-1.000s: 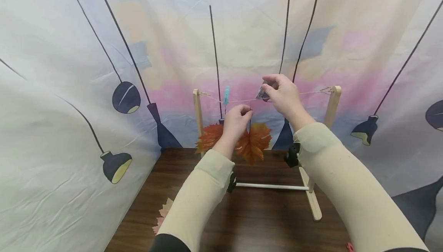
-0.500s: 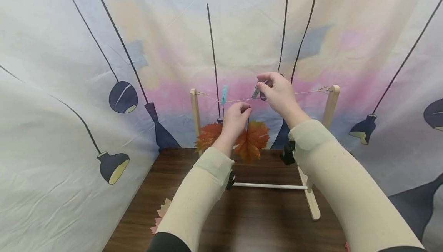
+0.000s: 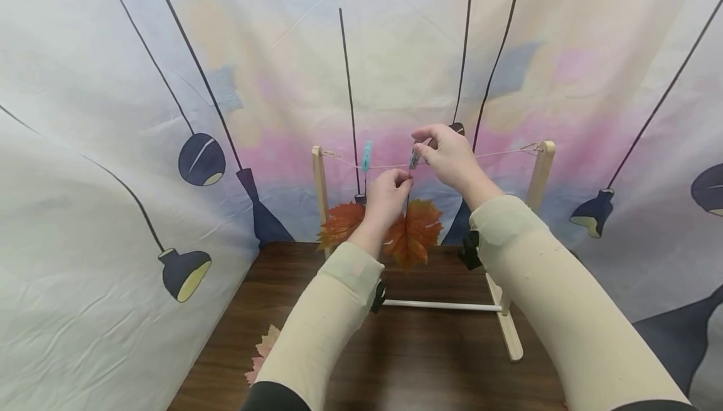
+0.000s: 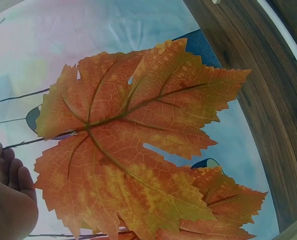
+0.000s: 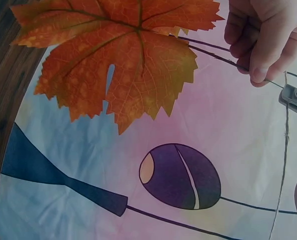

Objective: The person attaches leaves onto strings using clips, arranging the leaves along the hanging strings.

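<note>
Just below the string (image 3: 503,152), my left hand (image 3: 386,196) pinches an orange leaf (image 3: 417,233) by its stem (image 4: 24,143); my right hand (image 3: 452,157) pinches a gray clothespin (image 3: 414,158) at the string. The leaf's jagged edges hang well apart from the right post (image 3: 540,176).

Head view: light soft, even; faint glare and diffuse shadows on table (image 3: 435,354). Left wrist view: leaf (image 4: 123,117) sharp, white rod (image 4: 285,32) bowed near edge.

Right grip (image 3: 450,155) higher than left grip (image 3: 386,194), both pinched
</note>
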The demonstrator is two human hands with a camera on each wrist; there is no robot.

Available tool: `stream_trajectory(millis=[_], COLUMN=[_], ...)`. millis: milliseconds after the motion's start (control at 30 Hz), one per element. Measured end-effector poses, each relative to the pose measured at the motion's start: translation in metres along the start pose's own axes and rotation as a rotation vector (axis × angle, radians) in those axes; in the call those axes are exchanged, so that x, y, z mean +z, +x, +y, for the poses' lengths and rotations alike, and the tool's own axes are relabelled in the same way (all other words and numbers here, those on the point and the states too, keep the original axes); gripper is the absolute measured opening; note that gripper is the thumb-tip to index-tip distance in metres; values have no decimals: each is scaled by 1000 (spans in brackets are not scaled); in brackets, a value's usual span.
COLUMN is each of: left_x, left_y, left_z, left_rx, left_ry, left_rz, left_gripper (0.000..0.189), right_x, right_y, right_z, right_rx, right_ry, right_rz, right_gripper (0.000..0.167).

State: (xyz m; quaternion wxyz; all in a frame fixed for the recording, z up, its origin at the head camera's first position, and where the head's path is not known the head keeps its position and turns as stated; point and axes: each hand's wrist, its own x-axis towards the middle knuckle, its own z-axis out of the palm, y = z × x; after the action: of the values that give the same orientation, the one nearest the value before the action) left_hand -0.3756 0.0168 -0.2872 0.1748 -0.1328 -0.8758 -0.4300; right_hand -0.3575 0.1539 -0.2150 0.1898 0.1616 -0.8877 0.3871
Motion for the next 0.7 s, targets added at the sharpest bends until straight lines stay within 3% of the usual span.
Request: stream_trajectory(millis=[267, 700], left_x=[-3, -4], left_y=[1, 0], left_z=[-7, -6], left_rx=[-8, 8], left_ry=[-25, -34], left_rz=[-42, -45], left_gripper=[16, 17], right_x=[2, 3], right_y=[-1, -2], right_z=[0, 0], right_rx=[-8, -18], right_ry=[-16, -38], right_rz=[-21, -64], right_gripper=[30, 31])
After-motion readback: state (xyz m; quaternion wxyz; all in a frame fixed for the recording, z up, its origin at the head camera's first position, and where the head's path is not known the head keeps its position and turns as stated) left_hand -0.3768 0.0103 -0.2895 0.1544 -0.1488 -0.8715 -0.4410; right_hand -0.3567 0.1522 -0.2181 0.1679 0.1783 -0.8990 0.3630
